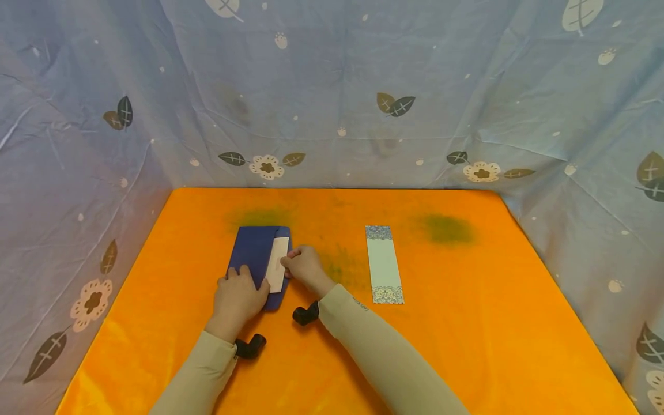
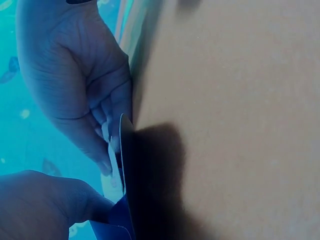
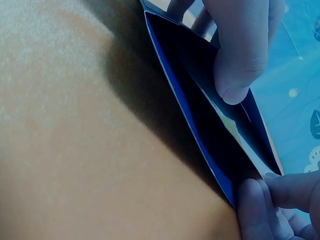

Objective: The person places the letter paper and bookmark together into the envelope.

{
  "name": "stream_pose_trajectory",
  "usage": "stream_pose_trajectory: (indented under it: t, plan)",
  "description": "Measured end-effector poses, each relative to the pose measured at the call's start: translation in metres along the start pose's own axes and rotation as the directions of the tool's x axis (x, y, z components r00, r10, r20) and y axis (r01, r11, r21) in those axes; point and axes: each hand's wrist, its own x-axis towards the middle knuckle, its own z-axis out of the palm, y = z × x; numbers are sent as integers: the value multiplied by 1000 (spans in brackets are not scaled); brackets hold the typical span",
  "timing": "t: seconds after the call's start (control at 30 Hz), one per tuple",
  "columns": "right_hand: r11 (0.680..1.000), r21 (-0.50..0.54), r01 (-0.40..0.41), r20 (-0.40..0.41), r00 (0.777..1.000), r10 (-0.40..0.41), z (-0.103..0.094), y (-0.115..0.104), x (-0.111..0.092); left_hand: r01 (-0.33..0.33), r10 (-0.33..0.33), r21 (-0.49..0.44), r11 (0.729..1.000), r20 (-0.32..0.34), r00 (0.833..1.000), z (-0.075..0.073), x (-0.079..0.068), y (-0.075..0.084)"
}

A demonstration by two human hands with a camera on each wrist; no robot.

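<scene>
A dark blue envelope (image 1: 253, 246) is held at the left of the table, its open side facing right. My left hand (image 1: 240, 297) grips it by the near part, the thumb over the edge of the opening in the right wrist view. From that opening a white card or folded paper (image 1: 277, 265) sticks out partway. My right hand (image 1: 307, 266) pinches the card's outer edge between thumb and fingers. In the left wrist view the envelope's flap (image 2: 124, 150) stands beside the right fingers. How deep the card sits inside is hidden.
To the right lies a pale strip (image 1: 385, 262) with patterned ends, flat on the orange tablecloth (image 1: 467, 323). Patterned grey-blue curtains (image 1: 332, 104) enclose the table's back and sides. Black wrist cameras (image 1: 306, 314) sit at both cuffs.
</scene>
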Motion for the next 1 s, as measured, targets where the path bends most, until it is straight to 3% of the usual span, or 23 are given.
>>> stream_pose_trajectory:
  t: [0.23,1.0]
  plan:
    - [999,42,0,-1,1000,0,-2,0,-1,-14,14,10,1000,5,1000,0,1,1]
    - [1000,-27,8,15,1000,-8,10,-11,3,-1,1,4,1000,2,1000,0,1,0]
